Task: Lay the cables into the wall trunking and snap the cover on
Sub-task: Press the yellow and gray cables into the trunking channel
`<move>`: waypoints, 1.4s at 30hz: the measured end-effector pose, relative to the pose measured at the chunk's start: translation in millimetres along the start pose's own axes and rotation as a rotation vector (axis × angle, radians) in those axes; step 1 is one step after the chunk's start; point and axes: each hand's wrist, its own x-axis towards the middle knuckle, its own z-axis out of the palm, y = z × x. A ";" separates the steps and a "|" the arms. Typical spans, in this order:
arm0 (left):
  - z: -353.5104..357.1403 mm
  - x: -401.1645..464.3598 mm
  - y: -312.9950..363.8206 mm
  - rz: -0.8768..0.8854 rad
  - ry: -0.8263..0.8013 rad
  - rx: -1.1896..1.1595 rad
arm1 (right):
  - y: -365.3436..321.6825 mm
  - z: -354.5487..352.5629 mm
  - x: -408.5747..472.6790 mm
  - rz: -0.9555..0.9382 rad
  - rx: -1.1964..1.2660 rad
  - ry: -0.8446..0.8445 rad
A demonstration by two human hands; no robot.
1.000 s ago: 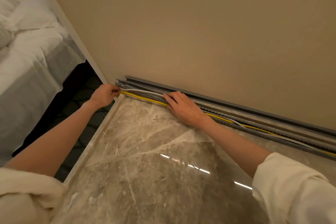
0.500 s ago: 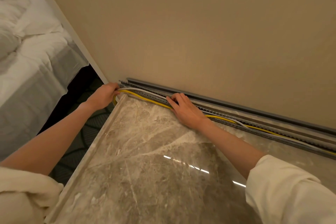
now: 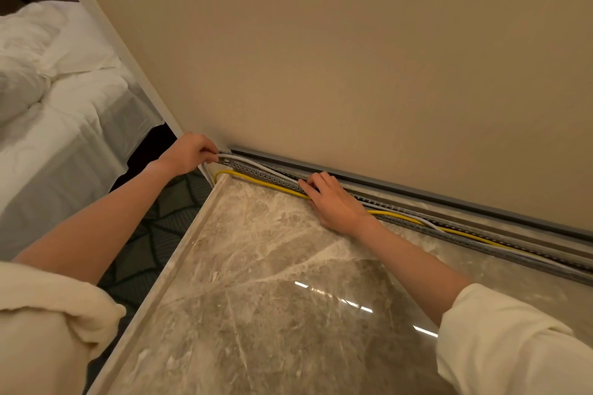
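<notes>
A grey slotted trunking lies along the foot of the beige wall, on the back edge of a marble top. A grey cover strip lies behind it against the wall. A white cable and a yellow cable run along the trunking. The yellow one bulges out in a loop at the left end. My left hand pinches the white cable at the trunking's left end. My right hand lies flat, fingers pressing both cables down into the channel.
The marble top has a raised rim on its left edge, with patterned dark carpet below. A bed with white linen stands to the left beyond a white frame. Cream sleeves cover both upper arms.
My left hand has lifted the white cable's end slightly toward the wall. The yellow cable's loop at the left end now shows more. The camera has moved closer and tilted.
</notes>
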 end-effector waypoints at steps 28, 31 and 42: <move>38.8 -16.1 25.8 0.162 0.260 0.232 | -3.8 -6.5 -2.1 -0.041 -0.073 0.041; 49.6 -27.2 25.5 0.167 0.355 0.225 | -4.4 -8.0 -5.7 -0.074 -0.105 0.068; 59.3 -35.1 14.5 -0.011 0.319 -0.001 | 13.5 -18.6 -34.2 -0.172 -0.250 0.096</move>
